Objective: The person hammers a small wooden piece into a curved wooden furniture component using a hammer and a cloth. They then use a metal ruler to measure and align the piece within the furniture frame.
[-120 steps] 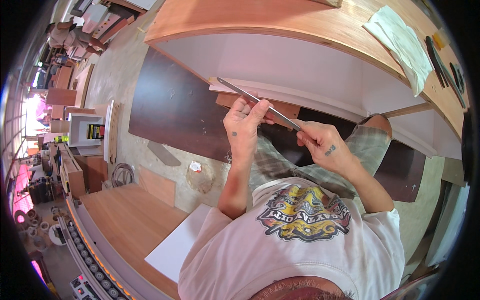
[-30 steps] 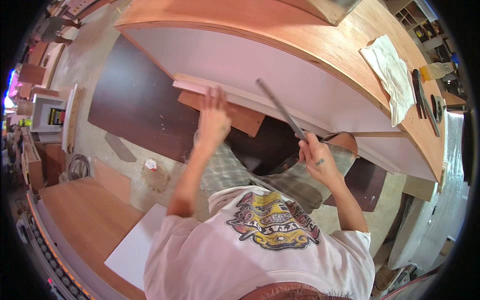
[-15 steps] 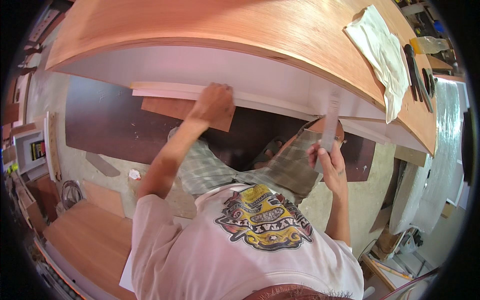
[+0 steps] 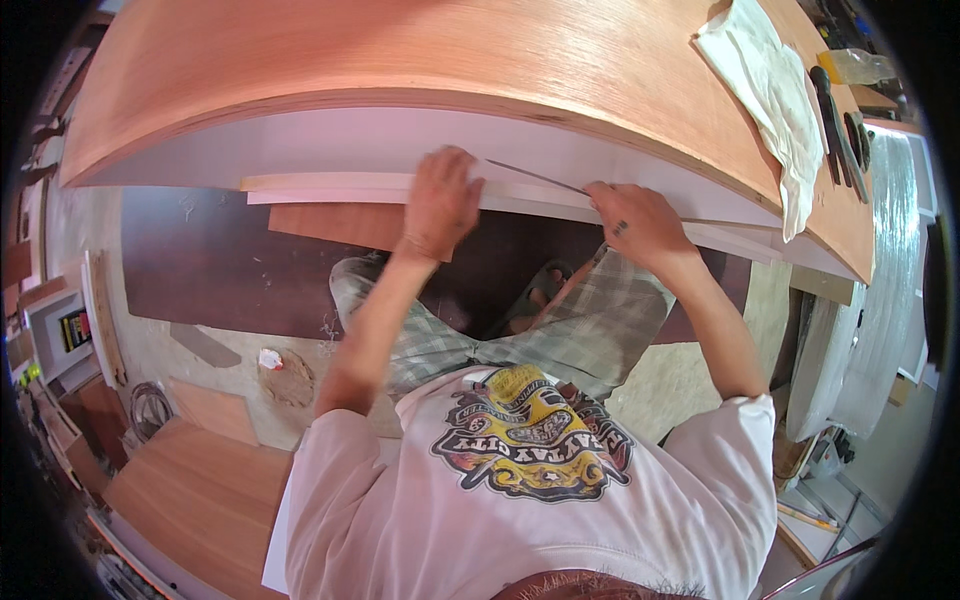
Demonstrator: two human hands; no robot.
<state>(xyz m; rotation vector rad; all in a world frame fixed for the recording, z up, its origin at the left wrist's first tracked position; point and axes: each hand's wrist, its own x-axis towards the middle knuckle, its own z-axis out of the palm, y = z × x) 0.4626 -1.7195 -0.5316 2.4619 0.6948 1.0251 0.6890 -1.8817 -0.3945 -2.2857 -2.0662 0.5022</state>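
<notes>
Seated person at the open front of a plywood-topped unit, seen from above. The right hand (image 4: 640,230) is closed on one end of a thin metal strip (image 4: 540,178), turned nearly edge-on to the viewer. The strip lies below the front edge of the plywood top (image 4: 400,50), about midway along that edge, with its free end pointing toward the left hand (image 4: 440,205). The fingers of the left hand are bent over the pale rail (image 4: 340,188); whether they grip it or merely rest there cannot be told. Below the rail, left of this hand, is a reddish-brown board (image 4: 330,224). Near the right corner of the top lie a white cloth (image 4: 765,105), reaching the front edge, and a black-handled tool (image 4: 828,110).

Likely hazards: the strip is held at one end only, so a loose grip could let its free end swing and score the pale inner panel (image 4: 330,135). The same end points at the left hand and might nick the fingers if pushed suddenly. Uneven pressure from the left hand could shift the rail, should it be unfixed. A knock could drag the cloth over the edge.
</notes>
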